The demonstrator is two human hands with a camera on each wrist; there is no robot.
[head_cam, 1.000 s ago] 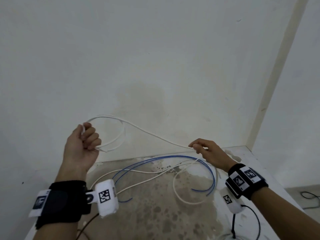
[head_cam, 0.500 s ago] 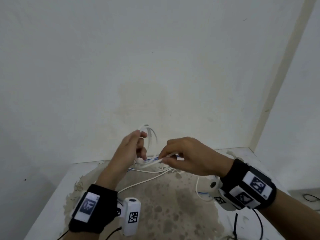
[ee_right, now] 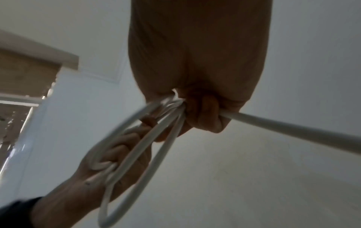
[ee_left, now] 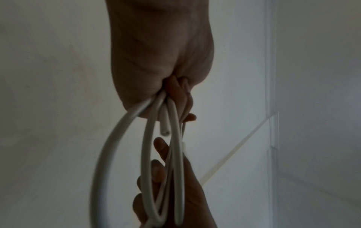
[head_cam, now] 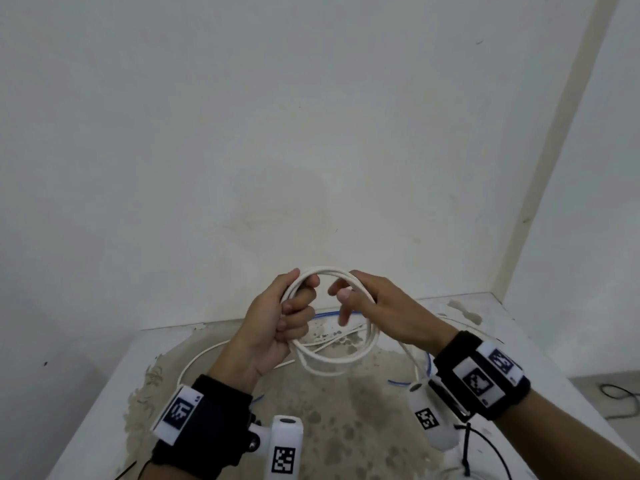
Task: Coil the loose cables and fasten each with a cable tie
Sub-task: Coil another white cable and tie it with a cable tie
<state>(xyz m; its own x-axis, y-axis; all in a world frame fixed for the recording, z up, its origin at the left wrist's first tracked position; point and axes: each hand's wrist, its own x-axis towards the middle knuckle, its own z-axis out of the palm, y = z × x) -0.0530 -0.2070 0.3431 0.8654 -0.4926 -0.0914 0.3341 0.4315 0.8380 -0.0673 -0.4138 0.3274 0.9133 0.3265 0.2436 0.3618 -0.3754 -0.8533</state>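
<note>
In the lower middle of the head view, the left hand [head_cam: 277,327] gripped the white cable [head_cam: 332,358], its fingers curled round the left side of a coil of several loops held up in front of the pale wall [head_cam: 311,133]; the right hand [head_cam: 384,313] held the right side of the same coil, the loops passing under its palm and its fingers curled round them, as the right wrist view showed; its forefinger and thumb stood out loosely toward the coil's middle. In the left wrist view a cut end of the white cable [ee_left: 165,123] stuck out just below the closed left hand [ee_left: 160,54]; in the right wrist view one strand of the white cable [ee_right: 293,128] ran out from the right hand [ee_right: 199,61] toward the right edge of the frame. Below the hands, the stained table [head_cam: 346,427] carried more of the white cable lying loose, and a blue cable [head_cam: 325,313] lay behind the coil, partly hidden by it; a black cable [head_cam: 620,393] lay on the floor at the right edge of the frame.
</note>
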